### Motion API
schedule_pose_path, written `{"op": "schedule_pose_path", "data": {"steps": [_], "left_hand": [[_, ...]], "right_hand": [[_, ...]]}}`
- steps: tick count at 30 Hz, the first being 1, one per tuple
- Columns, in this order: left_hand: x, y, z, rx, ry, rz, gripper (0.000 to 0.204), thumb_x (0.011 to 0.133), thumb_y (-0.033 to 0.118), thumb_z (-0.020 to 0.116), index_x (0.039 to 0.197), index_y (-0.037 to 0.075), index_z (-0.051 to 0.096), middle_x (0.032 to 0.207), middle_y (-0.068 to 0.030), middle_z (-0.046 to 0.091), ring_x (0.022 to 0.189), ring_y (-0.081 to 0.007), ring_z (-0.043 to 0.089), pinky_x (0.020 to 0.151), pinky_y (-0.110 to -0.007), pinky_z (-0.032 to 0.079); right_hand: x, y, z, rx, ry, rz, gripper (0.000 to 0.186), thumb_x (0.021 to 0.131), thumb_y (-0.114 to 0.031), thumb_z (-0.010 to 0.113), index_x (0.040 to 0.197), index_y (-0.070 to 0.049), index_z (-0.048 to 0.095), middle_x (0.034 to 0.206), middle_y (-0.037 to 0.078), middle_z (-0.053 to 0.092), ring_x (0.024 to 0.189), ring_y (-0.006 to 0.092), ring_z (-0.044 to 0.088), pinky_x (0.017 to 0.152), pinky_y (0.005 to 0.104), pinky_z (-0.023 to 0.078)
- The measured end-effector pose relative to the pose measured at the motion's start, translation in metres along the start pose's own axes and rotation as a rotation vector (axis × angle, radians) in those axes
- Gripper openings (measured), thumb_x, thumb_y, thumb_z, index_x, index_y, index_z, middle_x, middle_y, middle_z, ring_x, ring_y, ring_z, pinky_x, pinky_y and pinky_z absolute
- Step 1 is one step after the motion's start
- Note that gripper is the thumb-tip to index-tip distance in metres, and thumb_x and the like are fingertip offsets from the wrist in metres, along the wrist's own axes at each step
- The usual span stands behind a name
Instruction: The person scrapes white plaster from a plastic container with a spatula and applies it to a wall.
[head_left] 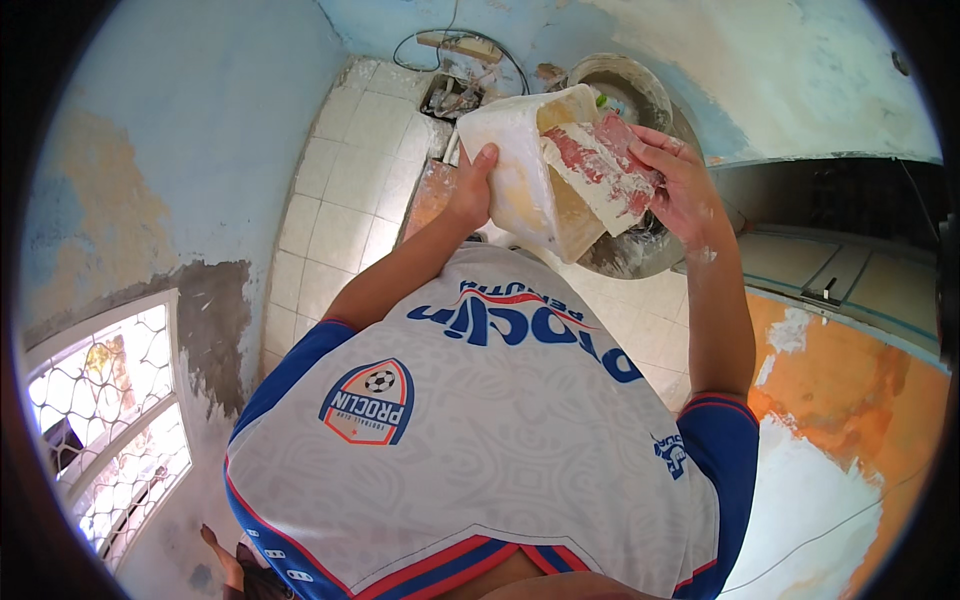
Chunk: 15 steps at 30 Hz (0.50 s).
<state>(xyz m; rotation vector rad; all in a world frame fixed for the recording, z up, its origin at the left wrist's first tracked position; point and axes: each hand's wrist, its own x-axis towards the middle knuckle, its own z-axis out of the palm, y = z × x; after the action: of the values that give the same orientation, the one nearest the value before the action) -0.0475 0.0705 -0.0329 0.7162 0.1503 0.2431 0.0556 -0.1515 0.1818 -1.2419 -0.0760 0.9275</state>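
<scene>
- My left grip (474, 190) is clamping on the white plastic tub (512, 180), thumb pressing the outer face at the tub's left side, just above the centre of the frame.
- The tub is tilting, its mouth facing right.
- My right grip (680, 183) is closing on the red putty spreader (585, 158), fingers and thumb holding its right end, in the upper right of centre.
- The spreader is lying across the tub's mouth, thick white paste (610, 182) clinging over its face; I cannot tell whether it is touching the rim.
- White smears are showing on my right wrist.
- Behind the tub, a round grey bucket (660, 92) is standing at the top of the frame.
- A black cable (408, 42) is looping at the upper middle, against the blue wall (220, 110).
- Pale floor tiles (345, 235) are spreading left of my left forearm.
- A grilled window (178, 440) is filling the lower left.
- An orange, white-patched wall (830, 390) is showing at the lower right.
</scene>
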Motion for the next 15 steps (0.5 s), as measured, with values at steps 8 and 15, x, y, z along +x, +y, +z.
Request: {"op": "schedule_pose_path", "data": {"steps": [8,15], "left_hand": [[-0.007,0.014,0.004,0.065,0.01,0.021,0.068,0.097,0.042,0.067,0.148,0.009,0.036,0.133,-0.011,0.058,0.117,-0.0237,0.063,0.099,-0.04,0.054],[-0.002,0.029,0.001,-0.116,0.074,-0.145,0.064,0.103,0.054,0.05,0.147,0.008,0.044,0.137,-0.0121,0.06,0.122,-0.0264,0.062,0.107,-0.044,0.05]], "right_hand": [[0.003,0.009,-0.006,0.162,-0.1,-0.001,0.043,0.102,-0.01,0.058,0.141,0.008,0.053,0.125,0.016,0.069,0.107,0.0191,0.07,0.091,0.031,0.059],[-0.039,0.017,0.036,-0.946,0.48,-0.748,0.038,0.1,-0.009,0.061,0.135,0.003,0.06,0.106,0.015,0.074,0.088,0.0208,0.072,0.072,0.0318,0.058]]}}
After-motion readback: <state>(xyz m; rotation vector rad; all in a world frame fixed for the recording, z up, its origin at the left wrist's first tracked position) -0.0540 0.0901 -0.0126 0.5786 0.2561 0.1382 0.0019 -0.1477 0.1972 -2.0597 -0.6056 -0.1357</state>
